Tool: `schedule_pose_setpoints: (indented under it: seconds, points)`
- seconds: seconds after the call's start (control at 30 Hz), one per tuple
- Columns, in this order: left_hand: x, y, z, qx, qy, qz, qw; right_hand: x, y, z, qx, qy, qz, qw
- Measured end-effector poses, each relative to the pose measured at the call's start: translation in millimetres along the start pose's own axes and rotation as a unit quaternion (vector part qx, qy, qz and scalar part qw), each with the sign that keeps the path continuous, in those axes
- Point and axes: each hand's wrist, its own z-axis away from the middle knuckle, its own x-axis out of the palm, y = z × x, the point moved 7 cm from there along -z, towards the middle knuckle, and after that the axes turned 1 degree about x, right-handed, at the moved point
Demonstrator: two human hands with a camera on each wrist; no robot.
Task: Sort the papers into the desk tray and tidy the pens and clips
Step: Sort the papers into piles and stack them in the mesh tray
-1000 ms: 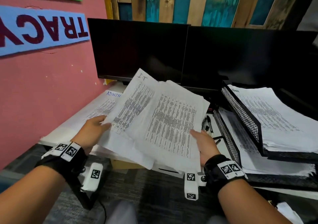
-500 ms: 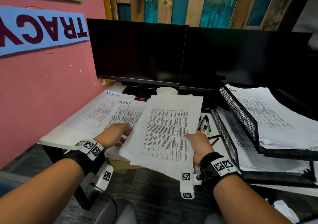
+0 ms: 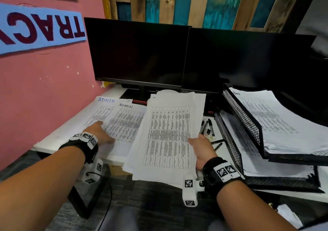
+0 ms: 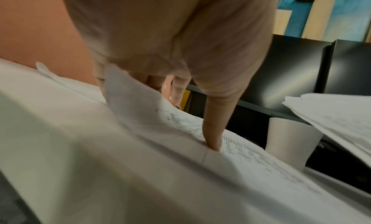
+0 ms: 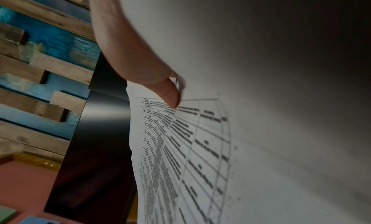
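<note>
— What is under my left hand (image 3: 99,133)?

— Item one: two sheets headed "ADMIN" (image 3: 113,119) in handwriting, lying flat on the desk (image 3: 53,142). My fingers are spread and straight, the thumb (image 4: 212,132) pressing the print. Beyond that hand, on the pink wall, a blue sign (image 3: 35,30) reads "TRACY" upside down.

— And between the hands?

— Item two: a sheaf of papers (image 3: 166,138), top sheet a printed table, too small to read. Its near edge overhangs the desk edge. My right hand (image 3: 202,151) grips its right edge, thumb (image 5: 168,92) on top.

— Past the right hand?

— Item three: pens and clips (image 3: 209,129) in the narrow gap just beyond it. Item four: a black mesh desk tray (image 3: 236,142), two tiers, both stacked with paper; the top sheet's heading seems to read "Admin".
</note>
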Motion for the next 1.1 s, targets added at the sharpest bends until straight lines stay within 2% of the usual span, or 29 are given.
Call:
schedule_pose_setpoints:
  seconds: [0.23, 0.37, 0.53, 0.6, 0.7, 0.77, 0.87, 0.93, 1.03, 1.1]
  points:
    - [-3.6, -8.1, 1.1, 0.055, 0.048, 0.125, 0.989, -1.9, 6.8, -8.0, 0.005, 0.006, 0.009, 1.0]
    - [-7.6, -14.8, 12.1, 0.095, 0.049, 0.308, 0.945, -5.1, 7.0, -5.7, 0.013, 0.003, 0.003, 1.0]
    - [-5.4, -13.3, 41.0, 0.104, -0.02, 0.478, 0.872, -0.8, 12.7, -7.8, 0.027, 0.008, -0.022, 0.999]
    - [-1.7, -6.2, 51.1, 0.118, -0.058, 0.503, 0.854, 3.0, 14.8, -9.6, 0.031, 0.012, -0.025, 0.999]
    - [8.2, 9.6, 63.2, 0.135, -0.118, 0.504, 0.845, 9.9, 12.9, -2.0, 0.046, 0.013, -0.028, 0.998]
    - [15.5, 21.3, 70.5, 0.138, -0.159, 0.487, 0.848, 13.1, 9.0, 3.9, 0.053, 0.009, -0.018, 0.998]
    - [17.9, 34.8, 74.6, 0.146, -0.172, 0.448, 0.865, 14.5, 3.0, 4.1, 0.034, 0.011, 0.003, 0.999]
    - [15.7, 39.8, 68.2, 0.158, -0.143, 0.392, 0.895, 11.8, -0.9, 0.1, 0.012, 0.021, 0.032, 0.999]
    - [8.1, 34.8, 49.7, 0.17, -0.071, 0.244, 0.952, 6.3, -3.0, -0.5, 0.005, 0.024, 0.024, 0.999]
    - [8.5, 26.6, 39.5, 0.162, -0.056, 0.156, 0.973, 2.4, -4.4, 2.3, 0.002, 0.023, 0.02, 1.0]
